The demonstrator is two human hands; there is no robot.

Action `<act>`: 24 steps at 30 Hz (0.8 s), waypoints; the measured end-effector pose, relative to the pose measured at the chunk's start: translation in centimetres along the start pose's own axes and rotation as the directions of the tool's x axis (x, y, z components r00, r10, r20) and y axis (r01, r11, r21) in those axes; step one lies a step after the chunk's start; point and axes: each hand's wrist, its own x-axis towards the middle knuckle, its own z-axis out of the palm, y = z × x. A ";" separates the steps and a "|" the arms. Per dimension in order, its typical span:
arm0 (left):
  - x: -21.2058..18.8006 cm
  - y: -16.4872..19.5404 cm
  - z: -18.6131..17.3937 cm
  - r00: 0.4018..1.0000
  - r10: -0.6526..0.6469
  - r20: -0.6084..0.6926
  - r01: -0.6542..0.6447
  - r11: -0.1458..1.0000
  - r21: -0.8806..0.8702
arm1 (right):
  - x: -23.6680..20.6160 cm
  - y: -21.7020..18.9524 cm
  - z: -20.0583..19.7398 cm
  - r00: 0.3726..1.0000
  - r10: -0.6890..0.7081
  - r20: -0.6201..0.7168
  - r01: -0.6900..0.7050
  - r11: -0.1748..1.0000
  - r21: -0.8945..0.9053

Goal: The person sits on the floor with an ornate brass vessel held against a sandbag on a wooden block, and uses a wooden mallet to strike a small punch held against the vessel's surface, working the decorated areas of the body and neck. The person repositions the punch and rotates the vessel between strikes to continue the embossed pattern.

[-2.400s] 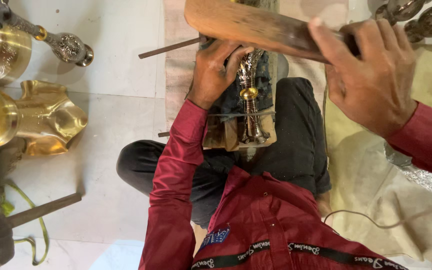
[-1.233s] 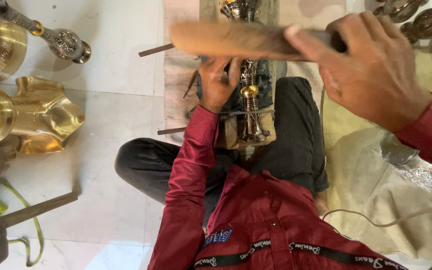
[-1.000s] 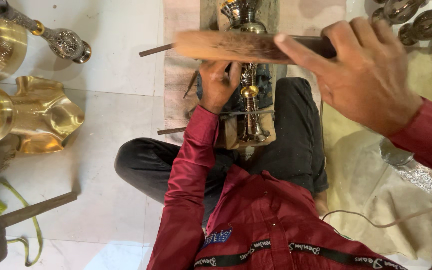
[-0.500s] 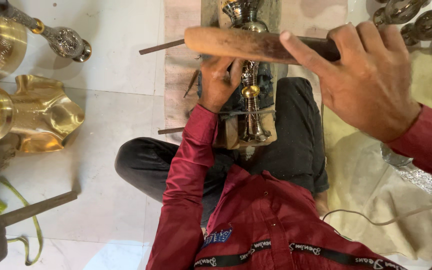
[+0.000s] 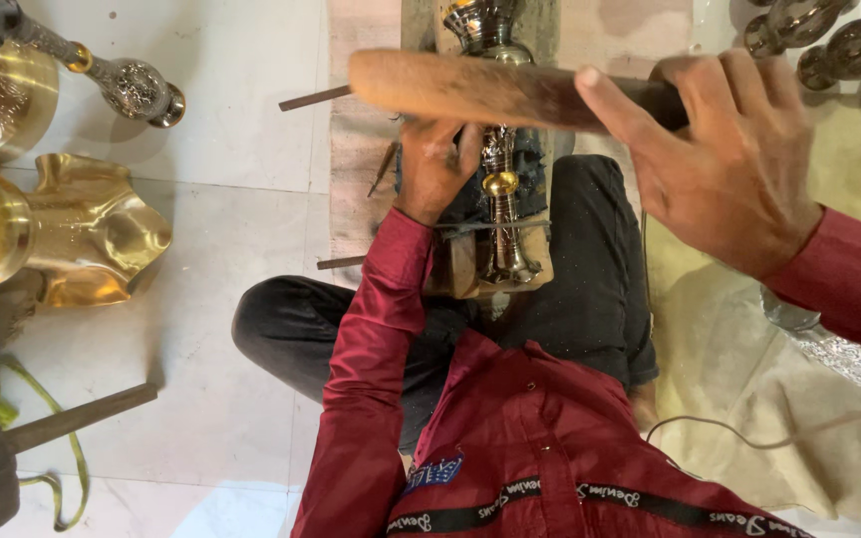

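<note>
My right hand is raised close to the camera and grips a thick wooden mallet held crosswise. Below it, my left hand presses a thin metal punch against a slender brass and silver turned stem. The stem lies lengthwise on a wooden block resting across my lap. The mallet hides the punch's top and part of the stem's upper bulb.
Shiny brass vessels stand on the white floor at left, with an engraved metal stem above them. A hammer and green cord lie at lower left. Thin steel rods lie beside the block. Dark metal parts sit at upper right.
The mallet in my right hand has swung up and down above the stem over these frames, and is now level over it. My left hand has stayed on the punch.
</note>
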 end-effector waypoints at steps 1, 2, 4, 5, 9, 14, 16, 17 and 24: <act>0.0 0.0 -0.1 0.999 0.024 -0.021 -0.024 1.000 0.014 | 0.0 0.0 0.2 1.000 0.005 -0.020 -0.004 0.999 0.038; 0.1 0.1 -0.1 0.998 0.046 -0.041 -0.045 0.999 0.030 | -0.2 0.0 0.3 1.000 0.012 -0.008 -0.011 0.997 0.073; 0.1 0.2 -0.1 0.999 0.019 -0.041 -0.019 1.000 0.000 | -0.3 0.0 0.4 0.999 0.021 0.038 -0.023 0.998 0.060; 0.1 0.2 -0.2 0.999 -0.023 -0.022 0.022 0.999 -0.040 | -0.3 0.0 0.3 0.998 0.023 0.063 -0.024 1.000 0.009; 0.3 0.3 -0.2 0.999 0.040 -0.018 -0.038 0.996 0.085 | 0.1 -0.1 0.1 1.000 0.020 0.020 -0.023 0.990 0.141; 0.6 0.7 -0.3 1.000 0.007 -0.012 -0.007 1.000 -0.011 | 0.4 -0.2 -0.2 0.999 0.033 0.016 -0.034 0.995 0.091; 0.6 0.8 -0.4 1.000 -0.015 -0.004 0.015 1.000 -0.012 | 0.2 -0.1 -0.2 0.999 0.031 0.024 -0.033 0.994 0.104; 0.7 0.7 -0.4 0.997 -0.076 0.019 0.077 0.996 -0.045 | 0.1 -0.1 -0.2 0.996 0.032 0.080 -0.034 0.999 0.029; 0.6 0.2 -0.4 0.999 -0.004 0.034 0.003 0.999 0.043 | -0.7 0.2 0.6 1.000 0.015 0.013 -0.016 0.999 0.051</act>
